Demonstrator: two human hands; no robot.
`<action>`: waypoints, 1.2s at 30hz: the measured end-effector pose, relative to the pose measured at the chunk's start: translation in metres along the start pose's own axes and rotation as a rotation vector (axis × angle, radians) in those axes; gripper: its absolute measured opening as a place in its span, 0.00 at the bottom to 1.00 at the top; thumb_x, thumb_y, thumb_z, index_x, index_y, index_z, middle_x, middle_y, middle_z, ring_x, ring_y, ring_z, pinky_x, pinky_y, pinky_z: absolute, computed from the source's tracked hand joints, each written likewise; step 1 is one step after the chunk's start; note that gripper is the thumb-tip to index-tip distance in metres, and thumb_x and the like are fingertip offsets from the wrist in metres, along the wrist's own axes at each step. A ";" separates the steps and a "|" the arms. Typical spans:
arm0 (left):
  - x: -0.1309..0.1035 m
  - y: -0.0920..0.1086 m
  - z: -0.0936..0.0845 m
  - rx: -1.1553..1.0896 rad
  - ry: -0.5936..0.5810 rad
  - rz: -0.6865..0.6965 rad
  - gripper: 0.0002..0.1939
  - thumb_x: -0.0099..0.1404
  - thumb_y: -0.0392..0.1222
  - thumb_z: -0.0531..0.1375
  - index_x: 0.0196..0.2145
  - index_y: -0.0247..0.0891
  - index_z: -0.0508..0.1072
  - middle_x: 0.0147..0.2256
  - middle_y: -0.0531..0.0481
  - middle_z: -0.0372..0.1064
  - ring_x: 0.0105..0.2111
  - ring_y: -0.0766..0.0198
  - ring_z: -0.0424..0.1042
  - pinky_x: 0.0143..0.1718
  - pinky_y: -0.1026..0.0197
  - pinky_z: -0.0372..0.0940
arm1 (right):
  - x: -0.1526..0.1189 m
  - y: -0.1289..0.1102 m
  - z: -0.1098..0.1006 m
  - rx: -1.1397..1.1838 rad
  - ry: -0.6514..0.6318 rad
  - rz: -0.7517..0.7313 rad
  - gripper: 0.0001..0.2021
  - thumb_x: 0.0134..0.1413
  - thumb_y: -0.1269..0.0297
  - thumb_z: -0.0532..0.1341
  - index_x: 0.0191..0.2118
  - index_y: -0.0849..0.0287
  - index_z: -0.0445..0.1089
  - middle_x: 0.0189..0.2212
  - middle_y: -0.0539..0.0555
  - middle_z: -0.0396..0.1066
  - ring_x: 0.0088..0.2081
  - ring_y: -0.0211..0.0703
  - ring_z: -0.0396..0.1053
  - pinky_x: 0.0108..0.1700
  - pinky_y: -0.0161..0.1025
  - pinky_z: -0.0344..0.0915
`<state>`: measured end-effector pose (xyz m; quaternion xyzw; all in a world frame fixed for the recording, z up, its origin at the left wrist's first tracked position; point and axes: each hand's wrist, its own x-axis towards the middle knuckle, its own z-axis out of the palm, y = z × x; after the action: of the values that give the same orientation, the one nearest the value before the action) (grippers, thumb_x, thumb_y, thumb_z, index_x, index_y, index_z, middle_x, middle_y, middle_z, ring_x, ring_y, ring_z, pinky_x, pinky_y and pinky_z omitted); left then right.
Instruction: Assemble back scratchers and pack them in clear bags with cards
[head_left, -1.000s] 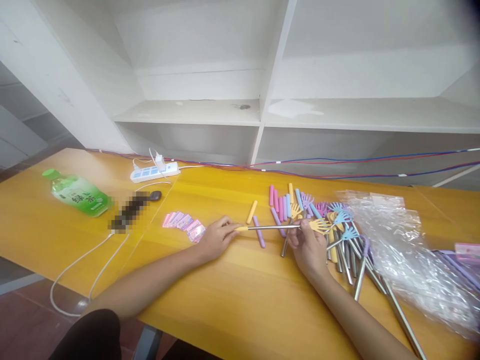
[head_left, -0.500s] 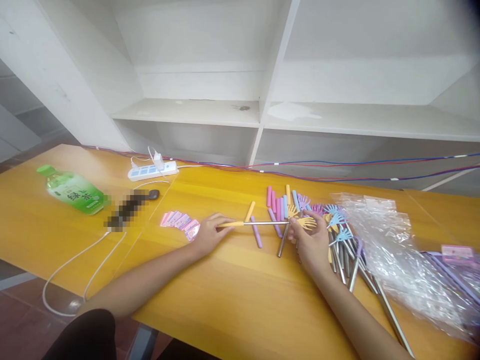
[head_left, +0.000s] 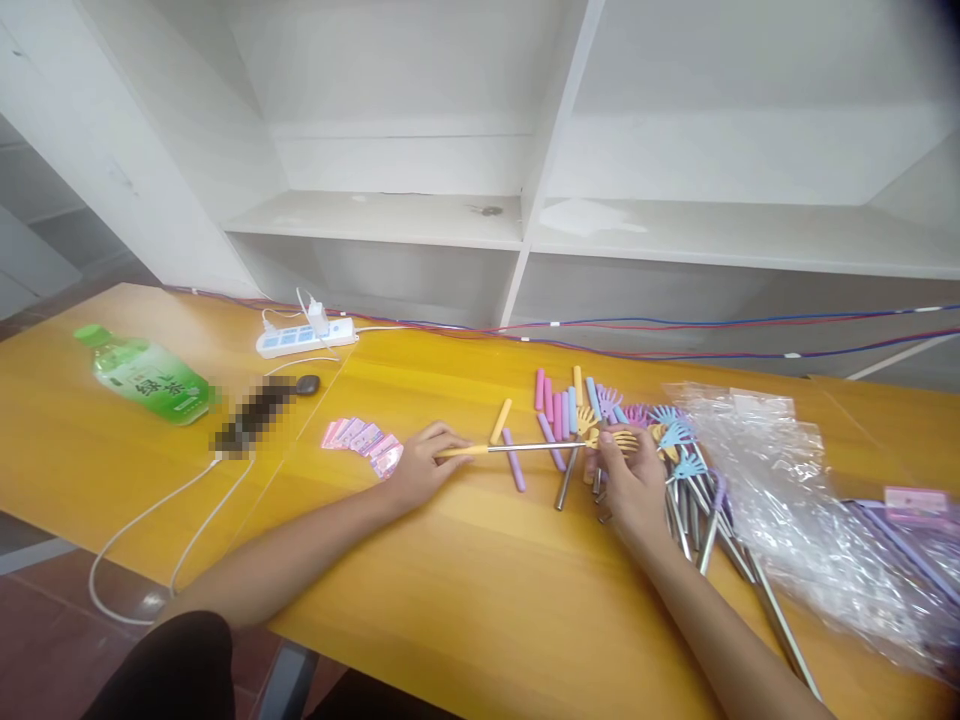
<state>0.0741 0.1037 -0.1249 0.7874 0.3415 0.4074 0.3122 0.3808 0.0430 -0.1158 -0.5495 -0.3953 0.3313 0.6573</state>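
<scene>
A back scratcher [head_left: 536,446] with a yellow grip, a thin metal rod and a yellow claw-shaped head lies level between my hands above the table. My left hand [head_left: 429,466] is closed round its yellow grip. At the other end, my right hand [head_left: 631,480] pinches the yellow head, partly covering it. Just behind the rod are loose foam-like grip tubes, among them a yellow tube [head_left: 501,421] and a purple tube [head_left: 514,460]. Beside my right hand lies a pile of metal rods with coloured claw heads, including a blue claw head [head_left: 676,433].
Pink printed cards [head_left: 365,440] are fanned out left of my left hand. Clear plastic bags [head_left: 780,500] cover the right side. A green bottle [head_left: 150,375], a white power strip [head_left: 306,338] and a white cable [head_left: 112,560] are on the left. White shelving [head_left: 375,220] stands behind the table.
My right hand's fingers have shifted and curled more over the yellow claw head. My left hand keeps its hold on the grip, nearly unmoved.
</scene>
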 end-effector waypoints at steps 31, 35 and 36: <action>-0.001 0.000 -0.001 0.014 -0.007 -0.002 0.12 0.70 0.49 0.65 0.46 0.41 0.82 0.38 0.46 0.74 0.39 0.60 0.73 0.43 0.58 0.68 | -0.001 -0.003 0.001 0.004 -0.048 -0.008 0.16 0.61 0.47 0.67 0.42 0.52 0.67 0.21 0.44 0.65 0.18 0.33 0.59 0.20 0.32 0.56; -0.002 0.000 -0.001 0.000 -0.016 -0.017 0.12 0.70 0.49 0.65 0.46 0.41 0.82 0.38 0.46 0.73 0.39 0.60 0.73 0.43 0.57 0.67 | -0.001 -0.002 0.000 -0.005 -0.055 0.010 0.16 0.61 0.47 0.67 0.42 0.51 0.67 0.21 0.44 0.64 0.18 0.33 0.58 0.19 0.32 0.56; -0.002 0.000 -0.001 -0.004 -0.015 -0.023 0.12 0.70 0.49 0.65 0.46 0.41 0.82 0.38 0.46 0.73 0.39 0.60 0.73 0.43 0.57 0.67 | -0.002 -0.001 0.000 -0.005 -0.055 0.015 0.16 0.61 0.47 0.67 0.42 0.51 0.67 0.21 0.43 0.64 0.18 0.33 0.58 0.19 0.32 0.56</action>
<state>0.0728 0.1024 -0.1252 0.7857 0.3475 0.3985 0.3211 0.3802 0.0413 -0.1150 -0.5447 -0.4101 0.3504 0.6422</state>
